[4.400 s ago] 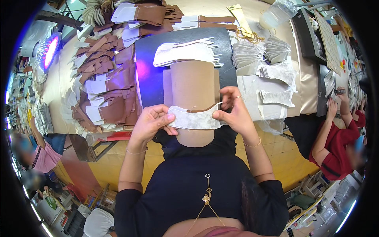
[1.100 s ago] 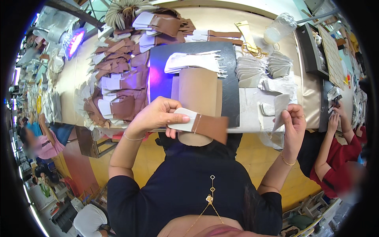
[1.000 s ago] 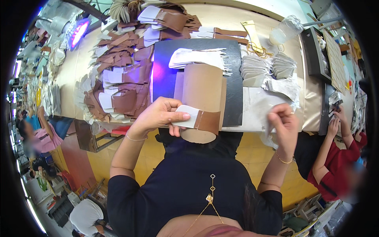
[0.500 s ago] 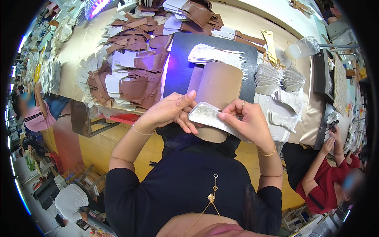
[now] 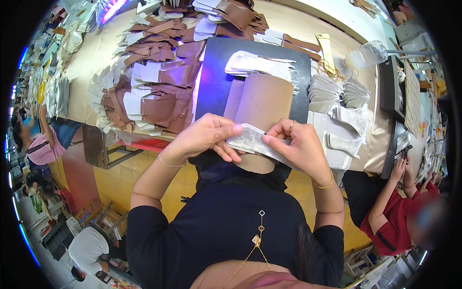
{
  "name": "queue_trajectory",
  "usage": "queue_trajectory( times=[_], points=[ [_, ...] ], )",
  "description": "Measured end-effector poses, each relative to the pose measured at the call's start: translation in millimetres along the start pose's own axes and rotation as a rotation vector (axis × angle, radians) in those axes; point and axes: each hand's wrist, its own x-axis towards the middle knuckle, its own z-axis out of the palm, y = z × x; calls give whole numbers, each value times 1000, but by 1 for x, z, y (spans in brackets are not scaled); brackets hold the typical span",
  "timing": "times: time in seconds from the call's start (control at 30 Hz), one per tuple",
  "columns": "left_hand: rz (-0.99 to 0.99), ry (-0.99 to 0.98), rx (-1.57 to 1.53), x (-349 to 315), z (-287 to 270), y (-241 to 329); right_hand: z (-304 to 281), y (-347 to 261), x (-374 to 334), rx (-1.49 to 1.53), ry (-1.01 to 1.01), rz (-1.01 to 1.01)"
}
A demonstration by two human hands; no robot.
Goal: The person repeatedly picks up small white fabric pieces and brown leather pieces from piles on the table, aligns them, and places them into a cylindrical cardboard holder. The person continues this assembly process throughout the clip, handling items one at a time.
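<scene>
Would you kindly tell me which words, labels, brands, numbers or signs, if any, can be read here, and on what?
None can be read.
Pale piece, brown curved form: no lettering visible.
Clear bottle: none legible.
Pale board on the right: any marks too small to tell.
Background clutter: too small and blurred.

No text, labels, numbers or signs can be read

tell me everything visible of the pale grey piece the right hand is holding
The pale grey piece is a thin, mottled strip, perhaps leather or fabric, with a rounded left end and whiter upper edge. It slants down rightward over the near part of the tan curved form. The right hand pinches it, hiding much of its right end; the left hand is at its left end.
</scene>
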Motion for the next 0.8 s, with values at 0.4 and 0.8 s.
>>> queue_trajectory(
  times=[0.4,0.8],
  points=[
    [13,110,28,4,-2,-13,-11,41,-21,232,77,86],
    [134,156,-59,-3,1,-20,1,55,-39,684,170,197]
  ],
)
